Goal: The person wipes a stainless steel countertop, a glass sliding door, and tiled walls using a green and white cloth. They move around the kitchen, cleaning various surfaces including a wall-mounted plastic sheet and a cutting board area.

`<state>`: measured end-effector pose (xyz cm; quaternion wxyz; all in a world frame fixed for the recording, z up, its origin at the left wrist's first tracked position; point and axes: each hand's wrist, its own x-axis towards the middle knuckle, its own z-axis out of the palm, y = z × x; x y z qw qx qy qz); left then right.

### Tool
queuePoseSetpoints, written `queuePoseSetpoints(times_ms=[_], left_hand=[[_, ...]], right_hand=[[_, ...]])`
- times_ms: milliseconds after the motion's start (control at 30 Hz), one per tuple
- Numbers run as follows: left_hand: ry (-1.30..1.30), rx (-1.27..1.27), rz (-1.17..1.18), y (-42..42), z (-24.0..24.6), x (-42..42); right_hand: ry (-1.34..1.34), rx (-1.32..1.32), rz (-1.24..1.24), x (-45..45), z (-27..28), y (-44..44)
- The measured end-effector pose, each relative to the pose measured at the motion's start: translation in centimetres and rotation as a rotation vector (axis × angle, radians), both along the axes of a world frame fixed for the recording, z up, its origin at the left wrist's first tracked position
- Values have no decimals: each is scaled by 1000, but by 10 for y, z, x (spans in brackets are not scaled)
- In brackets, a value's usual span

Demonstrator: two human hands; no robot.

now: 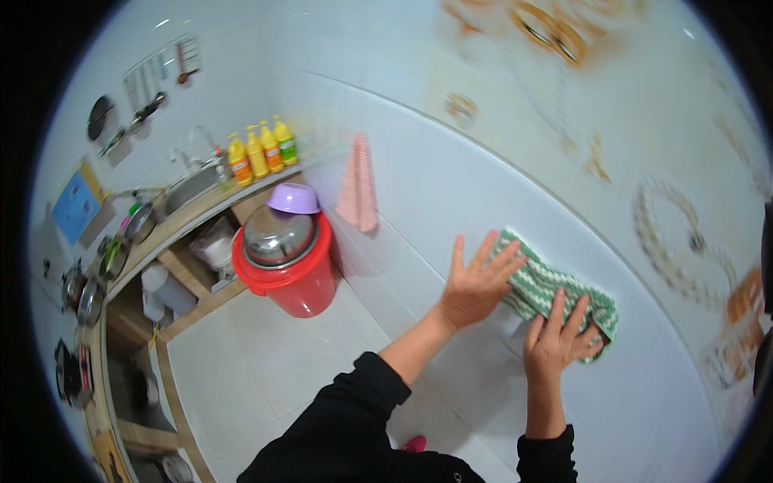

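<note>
A green-and-white striped cloth lies bunched flat against the white tiled wall. Pressed over its left end is my left hand, palm towards the wall and fingers spread; at least one of its digits rests beyond the cloth's edge. My right hand holds the lower right part to the wall, fingers fanned across the fabric. Its outer fingers sit by a fold at the cloth's right edge. The palms' undersides are hidden.
A pink towel hangs on the wall. A red bucket bears a metal basin and a purple bowl. Along the counter are a sink, several yellow pump bottles and pots. Jewellery pictures cover the upper wall panel.
</note>
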<state>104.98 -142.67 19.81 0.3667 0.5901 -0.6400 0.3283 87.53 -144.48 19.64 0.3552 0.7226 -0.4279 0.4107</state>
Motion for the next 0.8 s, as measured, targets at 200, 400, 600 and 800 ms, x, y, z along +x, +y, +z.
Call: queuePoseSetpoints(times_ms=[200, 400, 600, 800], left_hand=[[102, -10, -92, 25, 10, 0], [129, 2, -70, 49, 16, 0], [134, -9, -103, 86, 24, 16], [171, 106, -191, 101, 11, 24]], right_hand=[[-25, -71, -10, 8, 7, 12], [12, -116, -66, 24, 24, 37], [59, -106, -158, 45, 35, 59], [134, 31, -121, 54, 42, 79]])
